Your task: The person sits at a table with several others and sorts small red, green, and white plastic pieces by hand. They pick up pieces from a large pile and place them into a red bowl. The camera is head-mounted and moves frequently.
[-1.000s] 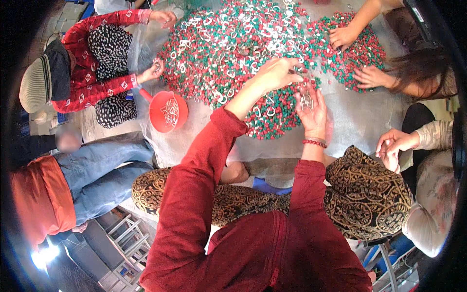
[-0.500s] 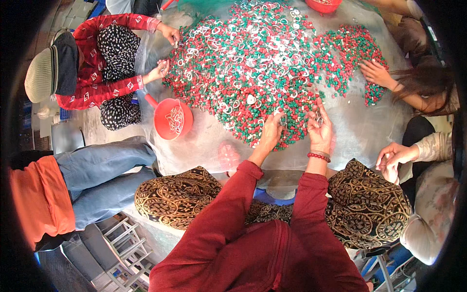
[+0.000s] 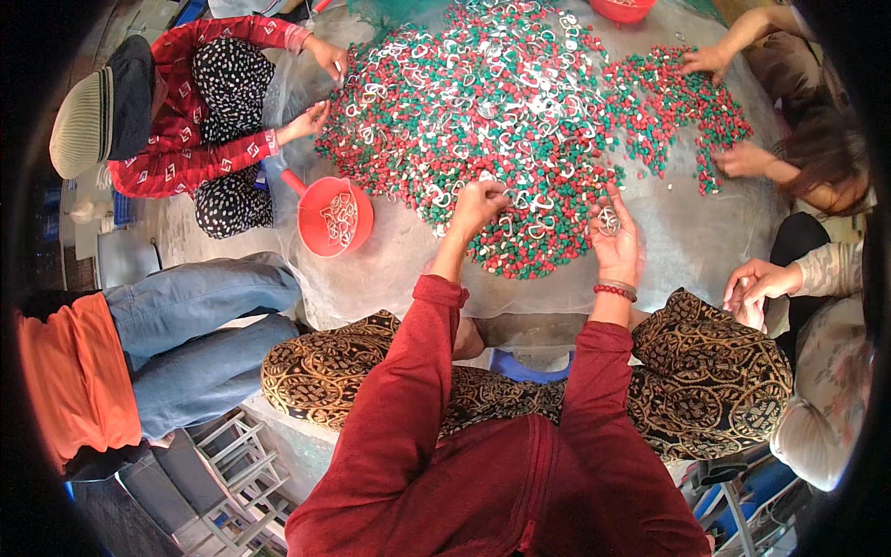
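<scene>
A broad pile of small red, green and white pieces lies in front of me, with many loose white rings strewn through it. My left hand is over the pile's near left part, palm down, thumb and fingers closed in a pinch. Something white shows at its fingertips, too small to make out. My right hand is palm up at the near right edge of the pile. Its fingers curl around a few white rings in the palm.
An orange-red bowl with white rings stands left of the pile; another red bowl is at the far side. Co-workers' hands work at the left edge, and others at the right. A translucent sheet lies under everything.
My left hand has moved left and farther into the pile, away from my right hand. My right hand stays near its place, still cupping rings. The right-hand co-worker's hands have shifted.
</scene>
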{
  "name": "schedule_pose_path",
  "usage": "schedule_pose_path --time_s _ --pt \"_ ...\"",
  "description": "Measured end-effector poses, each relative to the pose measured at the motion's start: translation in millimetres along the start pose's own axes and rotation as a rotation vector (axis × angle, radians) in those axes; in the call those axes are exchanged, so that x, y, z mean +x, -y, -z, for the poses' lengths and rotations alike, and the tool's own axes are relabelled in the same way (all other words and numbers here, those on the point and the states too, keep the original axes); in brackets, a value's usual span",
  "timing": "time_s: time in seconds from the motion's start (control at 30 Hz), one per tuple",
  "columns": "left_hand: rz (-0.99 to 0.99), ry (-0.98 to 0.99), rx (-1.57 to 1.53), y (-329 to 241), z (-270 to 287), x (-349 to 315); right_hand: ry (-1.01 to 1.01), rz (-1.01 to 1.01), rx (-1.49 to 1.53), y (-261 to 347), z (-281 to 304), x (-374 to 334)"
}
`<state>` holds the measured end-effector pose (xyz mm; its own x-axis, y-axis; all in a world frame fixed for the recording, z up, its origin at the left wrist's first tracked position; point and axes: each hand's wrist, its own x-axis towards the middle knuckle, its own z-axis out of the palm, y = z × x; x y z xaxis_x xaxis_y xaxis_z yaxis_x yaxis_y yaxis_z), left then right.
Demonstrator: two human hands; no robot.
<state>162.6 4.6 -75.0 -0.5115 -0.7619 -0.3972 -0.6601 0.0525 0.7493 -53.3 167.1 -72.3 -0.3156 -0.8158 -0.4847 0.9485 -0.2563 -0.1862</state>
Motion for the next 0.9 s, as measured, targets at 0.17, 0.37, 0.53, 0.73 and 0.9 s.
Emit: schedule_pose_path --time_s 0.17,0.37,0.53,0.73,0.9 --pt "-0.214 0.237 -0.108 -113 5 -18 -0.151 -0.118 -0.207 -11 -19 -13" --pt "-0.311 -0.108 0.192 -66 -26 -2 0.061 -0.063 -0.044 -24 -11 -3" --pt "-0.275 -0.075 0.687 -7 -97 -44 0.021 0.014 0.081 -7 -1 0" --pt "-0.206 -0.111 0.629 9 -103 -53 -0.039 0.008 0.333 -3 18 0" --pt "-0.263 -0.122 0.644 15 -107 -46 -0.136 0.024 0.372 -7 38 4"
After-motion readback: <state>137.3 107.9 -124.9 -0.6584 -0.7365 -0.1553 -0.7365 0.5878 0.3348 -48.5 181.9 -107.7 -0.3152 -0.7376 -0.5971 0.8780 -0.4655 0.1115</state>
